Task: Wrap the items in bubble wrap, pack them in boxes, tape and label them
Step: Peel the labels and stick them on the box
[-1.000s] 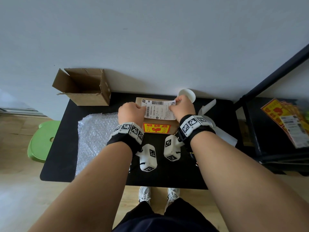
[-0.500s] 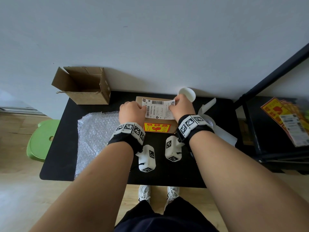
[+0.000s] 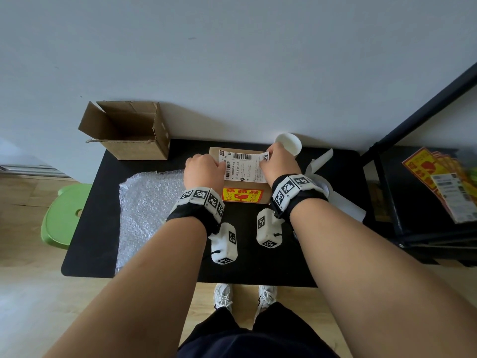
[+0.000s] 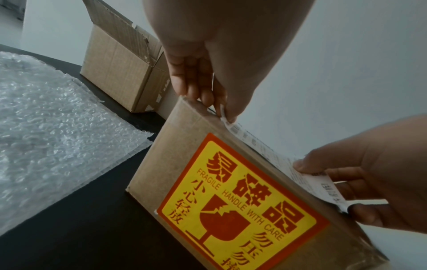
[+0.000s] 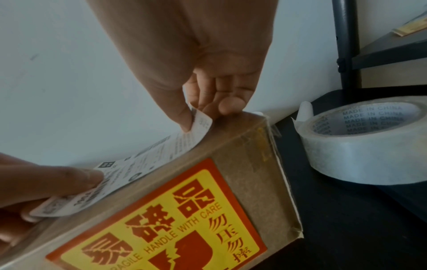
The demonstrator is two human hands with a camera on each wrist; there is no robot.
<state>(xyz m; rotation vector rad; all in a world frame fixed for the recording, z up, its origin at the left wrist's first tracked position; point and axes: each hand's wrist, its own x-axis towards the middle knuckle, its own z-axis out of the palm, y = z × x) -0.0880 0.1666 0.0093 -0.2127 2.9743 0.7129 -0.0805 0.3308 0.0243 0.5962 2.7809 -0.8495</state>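
Shipping label [image 3: 244,165], white and barcoded, lies across the top of the sealed box [image 3: 215,153] at the back centre of the black desk [image 3: 258,267]. Compared with a second earlier, label and box sit in nearly the same place and both hands remain on the label's ends: positioning appears to be settling rather than starting.

The left hand [image 3: 204,171] pinches the label's left end against the box top. The right hand [image 3: 280,164] closes its grip on the right corner, thumb and fingers holding it lifted off the cardboard. The label is thus judged only partly stuck down; pressing it flat remains.

A red-and-yellow fragile sticker [image 3: 242,198] already covers the near face. Bubble wrap [image 3: 149,202] lies left, a tape roll [image 5: 360,144] right, an open box [image 3: 129,130] at the back left.
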